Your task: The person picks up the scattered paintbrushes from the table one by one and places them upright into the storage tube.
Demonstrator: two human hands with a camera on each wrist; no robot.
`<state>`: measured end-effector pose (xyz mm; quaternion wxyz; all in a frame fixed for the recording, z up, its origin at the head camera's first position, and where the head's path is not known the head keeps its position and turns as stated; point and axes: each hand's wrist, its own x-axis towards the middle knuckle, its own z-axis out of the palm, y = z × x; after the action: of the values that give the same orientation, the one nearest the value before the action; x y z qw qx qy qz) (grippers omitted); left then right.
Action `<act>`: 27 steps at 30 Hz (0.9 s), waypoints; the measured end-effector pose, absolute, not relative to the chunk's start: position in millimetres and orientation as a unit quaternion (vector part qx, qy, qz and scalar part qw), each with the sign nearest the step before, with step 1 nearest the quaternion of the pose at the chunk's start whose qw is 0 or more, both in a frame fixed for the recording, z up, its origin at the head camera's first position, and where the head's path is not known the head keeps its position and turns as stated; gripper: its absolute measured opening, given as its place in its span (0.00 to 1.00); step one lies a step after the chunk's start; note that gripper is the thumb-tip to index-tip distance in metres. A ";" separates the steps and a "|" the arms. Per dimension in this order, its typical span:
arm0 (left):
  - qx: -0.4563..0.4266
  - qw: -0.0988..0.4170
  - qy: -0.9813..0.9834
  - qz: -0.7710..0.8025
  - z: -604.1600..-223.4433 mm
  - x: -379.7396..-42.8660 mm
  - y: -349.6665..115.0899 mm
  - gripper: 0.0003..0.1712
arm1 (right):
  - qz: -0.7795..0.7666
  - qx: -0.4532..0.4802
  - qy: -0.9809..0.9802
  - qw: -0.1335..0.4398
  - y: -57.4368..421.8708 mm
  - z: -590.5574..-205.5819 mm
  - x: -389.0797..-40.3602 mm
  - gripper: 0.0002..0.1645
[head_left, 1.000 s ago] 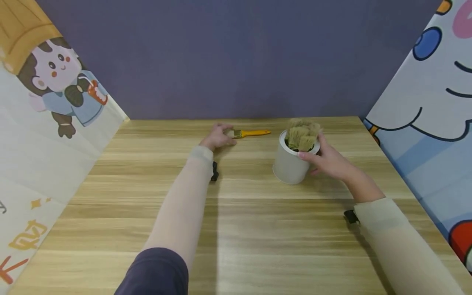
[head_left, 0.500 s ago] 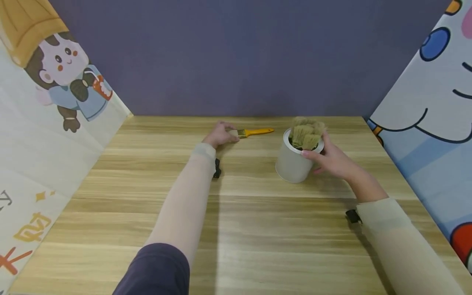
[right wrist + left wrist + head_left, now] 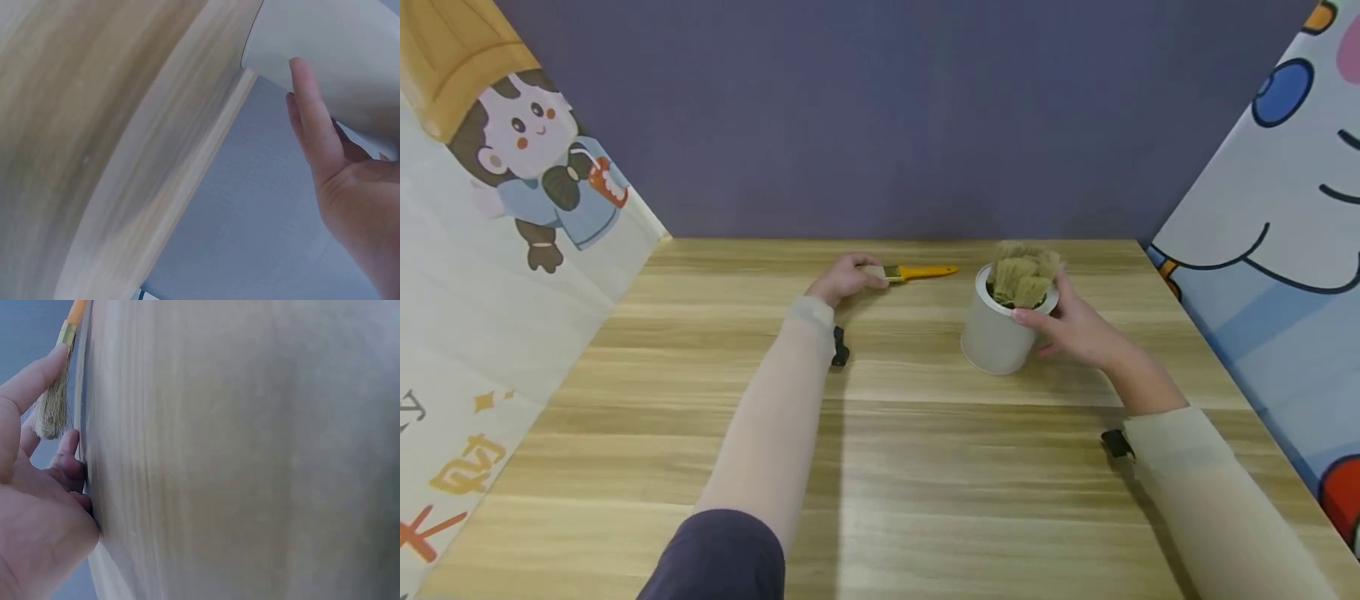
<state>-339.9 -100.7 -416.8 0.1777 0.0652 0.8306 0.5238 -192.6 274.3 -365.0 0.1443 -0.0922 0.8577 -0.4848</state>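
My left hand holds a paintbrush by its bristle end, at the back of the wooden table. The brush has an orange handle, a brass-coloured ferrule and pale bristles. In the left wrist view my thumb lies against the ferrule, with the bristles between thumb and fingers. To the right stands a whitish can, upright, with several tufts of tan bristles sticking out of its top. My right hand grips the can's right side, thumb at the rim. In the right wrist view, its fingers reach along the can wall.
A dark purple-grey panel rises behind the table. Printed cartoon panels flank it: one on the left and another on the right.
My left fingers have closed in on the paintbrush's bristle end. My right hand keeps its grip on the can, which stays in place. The head view has shifted slightly.
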 end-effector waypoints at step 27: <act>0.258 -0.008 0.723 0.641 -228.4 -236.8 -53.5 0.15 | -0.496 -0.105 0.853 0.123 274.7 -371.7 -192.1 0.63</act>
<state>-236.8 -53.5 -228.4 -0.0077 0.2577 0.7228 0.6412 -192.1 274.7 -371.7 0.1226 -0.1047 0.8532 -0.4960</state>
